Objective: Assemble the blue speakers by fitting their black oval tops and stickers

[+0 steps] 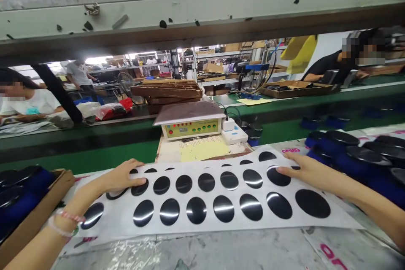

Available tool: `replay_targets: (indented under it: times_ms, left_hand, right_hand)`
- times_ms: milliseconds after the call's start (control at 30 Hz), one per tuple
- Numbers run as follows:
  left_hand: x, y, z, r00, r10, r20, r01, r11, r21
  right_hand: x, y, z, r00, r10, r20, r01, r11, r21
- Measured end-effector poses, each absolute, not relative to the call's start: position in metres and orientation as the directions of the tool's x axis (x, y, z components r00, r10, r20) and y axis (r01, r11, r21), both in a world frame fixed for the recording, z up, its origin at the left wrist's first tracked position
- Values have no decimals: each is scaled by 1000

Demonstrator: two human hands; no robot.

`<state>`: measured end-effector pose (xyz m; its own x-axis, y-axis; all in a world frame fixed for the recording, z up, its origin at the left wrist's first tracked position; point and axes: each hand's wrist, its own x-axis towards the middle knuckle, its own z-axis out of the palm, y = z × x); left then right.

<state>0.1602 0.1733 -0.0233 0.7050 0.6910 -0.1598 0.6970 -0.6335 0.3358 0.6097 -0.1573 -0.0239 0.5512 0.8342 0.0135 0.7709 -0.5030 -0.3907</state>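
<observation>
A white backing sheet of glossy black round stickers (218, 192) spans the space between my hands, bent upward along its far side. My left hand (122, 176) grips its upper left part, thumb on top and the other fingers curled behind the edge. At the opposite end my right hand (302, 171) pinches the upper right part, its thumb resting over a black disc. Another sheet of stickers (107, 223) shows underneath at the left; most of it is hidden. A wristband (65, 222) circles my left wrist.
A control box (191, 126) with green buttons stands beyond the sheets, beside a white adapter (234, 133). Blue, black-topped parts stand at right (354, 152) and in a cardboard box (53, 194) at left. A shelf beam (202, 6) crosses above. Other people sit across the green conveyor (120, 149).
</observation>
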Motion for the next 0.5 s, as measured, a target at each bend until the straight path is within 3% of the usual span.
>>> replay_targets:
  times_ms: [133,300,500]
  left_hand:
    - [159,178,-19,703,675,-223,710,-658,251]
    - [157,174,-12,696,667,-266,716,-674,183]
    - [157,176,-5,653,678,-339,742,-661,107]
  right_hand:
    - [605,-167,-23,484,860,-160,759,-503,-414]
    - [597,-165,-38,524,845,-109,756,-520,-397]
    - [595,-156,-44,511,857,-68,740,-478,-473]
